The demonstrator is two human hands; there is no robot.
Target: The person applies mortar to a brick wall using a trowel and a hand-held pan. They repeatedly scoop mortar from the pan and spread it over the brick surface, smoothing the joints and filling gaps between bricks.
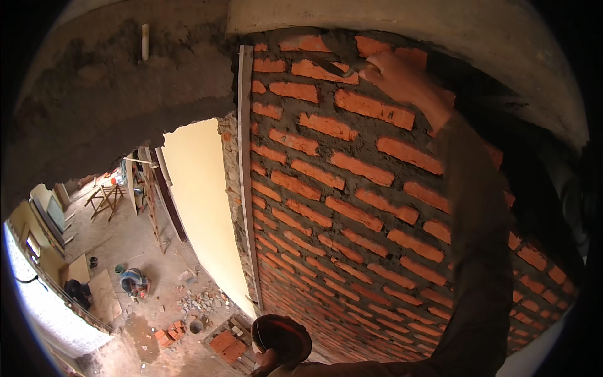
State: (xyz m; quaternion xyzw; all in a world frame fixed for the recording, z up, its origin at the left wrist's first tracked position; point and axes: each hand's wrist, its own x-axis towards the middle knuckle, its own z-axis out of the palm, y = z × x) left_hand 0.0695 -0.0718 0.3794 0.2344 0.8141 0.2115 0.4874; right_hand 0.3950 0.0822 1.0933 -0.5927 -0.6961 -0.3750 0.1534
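Note:
A brick wall with grey mortar joints rises in front of me. Near its top, my right hand is closed around what looks like a trowel, with its narrow dark blade lying close to the upper bricks. I cannot make out whether the blade touches them. Low in the view, my left hand grips the rim of a round, dark, shallow bowl. The bowl's contents are too dark to tell. My right sleeve hides part of the wall.
An upright wooden batten edges the wall's left side, under a rough concrete beam. Far below, a person crouches near rubble, loose bricks and a bucket. Another person is by the left wall.

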